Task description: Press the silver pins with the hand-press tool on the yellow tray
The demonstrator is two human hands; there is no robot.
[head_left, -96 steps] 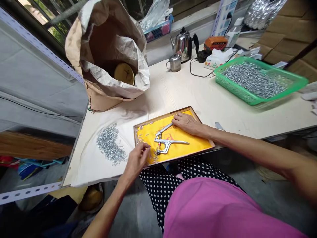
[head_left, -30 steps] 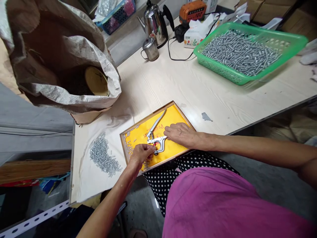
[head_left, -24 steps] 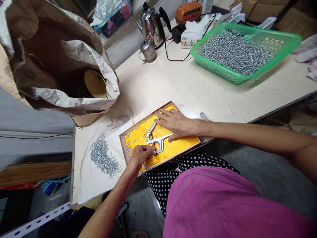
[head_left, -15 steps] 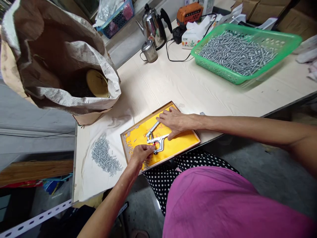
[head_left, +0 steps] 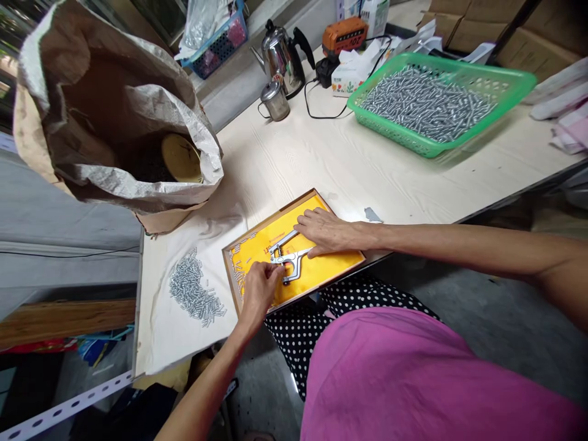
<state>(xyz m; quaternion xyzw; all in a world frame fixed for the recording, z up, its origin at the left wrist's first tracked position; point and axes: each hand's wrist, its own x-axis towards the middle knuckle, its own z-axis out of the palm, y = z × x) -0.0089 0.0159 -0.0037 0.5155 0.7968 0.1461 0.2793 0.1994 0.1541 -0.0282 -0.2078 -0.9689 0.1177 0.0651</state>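
Observation:
A pair of silver snap-fastener pliers (head_left: 291,263) lies over a yellow sheet in a shallow tray (head_left: 271,218), jaws toward the left and handles spread. My right hand (head_left: 324,229) grips these handles, fingers over the upper one and thumb by the lower. At the jaws, my left hand (head_left: 261,285) has its thumb and forefinger pinched together; what sits between them is too small or hidden to make out. Several small metal pins (head_left: 236,263) lie along the tray's left end, partly behind my left hand.
Left of the tray is a pile of metal pins (head_left: 195,291) on the table (head_left: 294,159). A large open sack (head_left: 179,199) stands at the back left. Behind are a kettle (head_left: 280,58), a metal cup (head_left: 275,103) and a green basket (head_left: 429,147) full of metal pins.
My left fingers have moved slightly up along the pliers' jaws, and a red bit seen there before is now hidden. My right hand keeps its hold. The view has shifted a little.

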